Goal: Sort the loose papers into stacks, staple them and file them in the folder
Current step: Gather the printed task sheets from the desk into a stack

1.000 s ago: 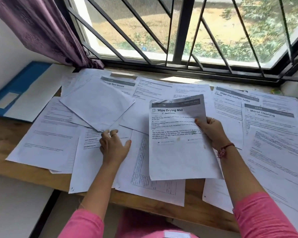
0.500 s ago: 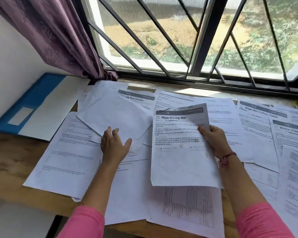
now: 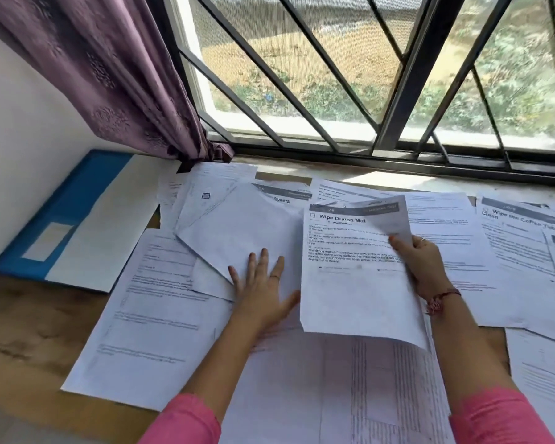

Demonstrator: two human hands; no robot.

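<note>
Many loose printed papers lie spread over the wooden table (image 3: 29, 328) under the window. My right hand (image 3: 423, 264) grips the right edge of a sheet headed "Wipe Drying Mat" (image 3: 356, 283) and holds it lifted above the others. My left hand (image 3: 263, 283) lies flat with spread fingers on a tilted blank sheet (image 3: 244, 232) in the middle of the pile. A blue folder (image 3: 61, 216) lies at the far left against the wall, with a white sheet (image 3: 109, 225) on its right half. No stapler shows.
A purple curtain (image 3: 116, 68) hangs at the back left, its end touching the papers. The barred window (image 3: 366, 91) runs along the table's back edge. More sheets headed "Wipe the Coffee Table" (image 3: 523, 232) cover the right side. Bare wood shows at the front left.
My left hand has opened from loosely curled to flat and slid forward onto the tilted blank sheet. The view has swung left and closer. My right hand still holds the same sheet.
</note>
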